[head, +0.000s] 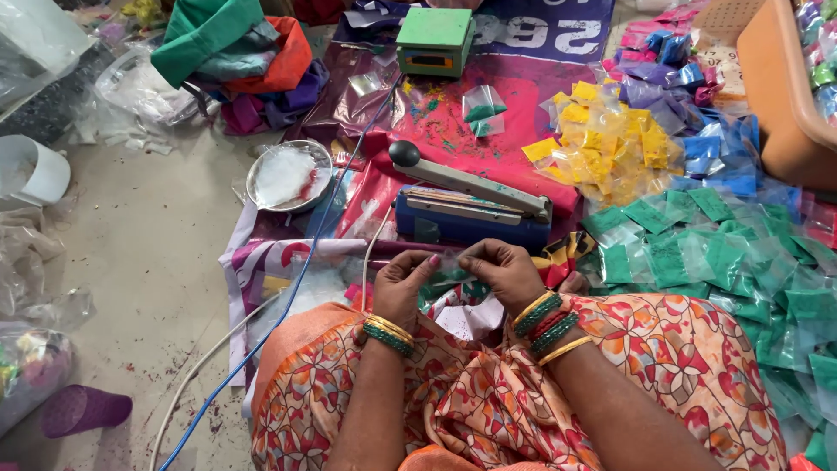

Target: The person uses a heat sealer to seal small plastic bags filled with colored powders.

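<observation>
My left hand (403,283) and my right hand (503,269) meet in front of my lap, both pinching the top of a small clear plastic pouch (449,277) with green powder inside. Both wrists carry green and gold bangles. Just beyond the hands sits a blue heat sealer (471,205) with its grey arm and black knob raised. A heap of sealed green pouches (715,253) lies to the right of my right hand.
Yellow pouches (610,144) and blue and purple pouches (697,96) lie further right. A green weighing scale (434,39) stands at the back. A steel bowl of white powder (288,174), blue and white cables (288,296), an orange tub (785,96) and cloth piles surround them.
</observation>
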